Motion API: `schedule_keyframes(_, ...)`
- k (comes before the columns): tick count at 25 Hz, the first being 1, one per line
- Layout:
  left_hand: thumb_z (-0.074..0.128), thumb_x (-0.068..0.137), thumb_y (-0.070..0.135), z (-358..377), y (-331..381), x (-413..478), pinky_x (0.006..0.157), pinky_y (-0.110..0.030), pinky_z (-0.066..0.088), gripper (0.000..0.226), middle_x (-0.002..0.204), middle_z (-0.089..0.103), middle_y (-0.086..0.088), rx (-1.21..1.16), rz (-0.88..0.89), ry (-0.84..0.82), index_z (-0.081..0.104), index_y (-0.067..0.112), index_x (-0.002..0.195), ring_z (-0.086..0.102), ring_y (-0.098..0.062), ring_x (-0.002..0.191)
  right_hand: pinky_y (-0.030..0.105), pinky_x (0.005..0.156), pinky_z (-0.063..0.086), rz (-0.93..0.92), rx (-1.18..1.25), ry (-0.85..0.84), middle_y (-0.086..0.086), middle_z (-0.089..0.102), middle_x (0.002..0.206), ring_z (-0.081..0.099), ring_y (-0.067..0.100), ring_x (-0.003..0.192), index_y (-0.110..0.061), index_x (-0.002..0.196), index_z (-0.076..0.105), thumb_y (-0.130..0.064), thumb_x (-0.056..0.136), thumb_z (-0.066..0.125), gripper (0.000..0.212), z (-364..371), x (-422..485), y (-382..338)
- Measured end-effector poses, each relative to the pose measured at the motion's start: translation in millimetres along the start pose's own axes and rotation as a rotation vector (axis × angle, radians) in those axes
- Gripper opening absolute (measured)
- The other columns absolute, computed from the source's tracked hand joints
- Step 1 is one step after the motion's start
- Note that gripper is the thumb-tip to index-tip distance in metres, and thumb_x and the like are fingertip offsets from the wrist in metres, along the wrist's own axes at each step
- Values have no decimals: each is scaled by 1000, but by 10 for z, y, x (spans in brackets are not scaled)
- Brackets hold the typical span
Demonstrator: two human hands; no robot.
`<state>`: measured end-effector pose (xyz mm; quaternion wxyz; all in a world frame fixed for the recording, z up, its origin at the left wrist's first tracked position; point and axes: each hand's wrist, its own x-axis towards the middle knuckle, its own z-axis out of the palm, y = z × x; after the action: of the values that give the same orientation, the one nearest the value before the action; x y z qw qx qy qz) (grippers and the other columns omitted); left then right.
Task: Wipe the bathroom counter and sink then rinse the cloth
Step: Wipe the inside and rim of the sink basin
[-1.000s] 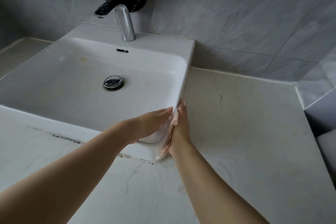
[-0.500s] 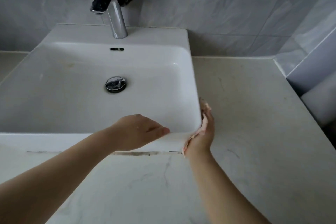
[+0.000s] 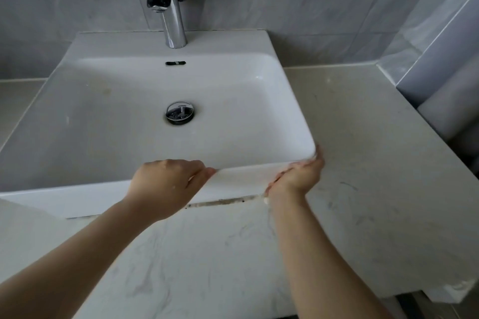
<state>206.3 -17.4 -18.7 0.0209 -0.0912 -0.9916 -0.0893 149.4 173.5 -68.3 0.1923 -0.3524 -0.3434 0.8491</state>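
**Cloth rounds the sink's near right corner**

Since half a second ago the right hand has come round from the sink's right side wall onto its front face. The cloth, pale pink, is almost hidden beneath that hand at the near right corner; only thin edges show by the fingers and wrist. The right hand cups it against the white ceramic, thumb up the corner. The left hand hooks its fingers over the front rim, gripping it. Both forearms reach across the marbled counter. A dark grime line runs under the sink's front edge.
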Motion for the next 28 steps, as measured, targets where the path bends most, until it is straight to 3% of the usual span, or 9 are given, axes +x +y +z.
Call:
schedule_keyframes(2,5,78,63,51,1,4,44,-18,25,64,56,56,4,13,43,52,51,20,68,48,-18,52,32,72,41,-117,-256,111,8,56,107,51,24,88,-26,99,55,-51,86,49,29,-21,-222,310)
schedule_keyframes(4,10,83,60,74,-1,15,43,-17,23,61,53,54,4,17,53,89,50,19,64,47,-20,48,36,92,42,-241,-263,226,21,52,124,52,29,106,-1,119,51,-44,88,31,57,19,-373,443)
schedule_keyframes(6,11,84,59,91,-27,11,44,-17,24,61,52,54,5,13,68,111,53,20,66,49,-19,47,29,86,47,-275,-210,295,19,59,111,63,21,92,5,116,56,-42,94,31,57,61,-172,280)
schedule_keyframes(8,15,89,57,103,-39,19,41,-16,20,60,47,49,5,24,89,132,51,19,60,46,-19,41,22,70,43,-191,-141,147,1,60,85,56,10,66,-15,90,62,-22,98,36,28,7,190,111)
schedule_keyframes(10,11,93,56,99,-28,34,38,-16,18,65,45,47,5,37,87,122,51,20,58,44,-17,38,27,73,42,-148,30,33,-2,64,77,56,17,71,-17,80,60,-25,90,42,22,-47,386,44)
schedule_keyframes(16,5,94,57,127,-28,16,37,-19,26,70,48,51,7,47,73,153,57,23,62,49,-16,42,36,104,38,-343,-286,30,11,40,142,46,22,123,-4,139,35,-49,85,32,71,-99,-270,490)
schedule_keyframes(21,2,92,59,106,-31,1,39,-19,29,72,52,53,8,45,103,146,59,24,66,51,-16,45,20,53,41,-131,-217,-30,-3,55,105,50,6,56,-29,123,46,-72,65,39,72,-158,233,283)
schedule_keyframes(26,3,77,70,-3,-112,57,58,-23,39,71,69,59,7,-88,52,-41,58,25,83,54,-12,66,40,109,32,-11,-192,-266,-9,42,145,48,14,127,-34,140,37,-88,57,53,100,-351,212,331)
schedule_keyframes(28,20,87,62,-116,-199,76,72,-25,43,52,83,65,11,-183,44,-215,61,32,98,57,-11,79,41,103,37,12,-174,-432,-7,61,123,58,13,112,-29,124,52,-79,68,56,75,-403,66,215)
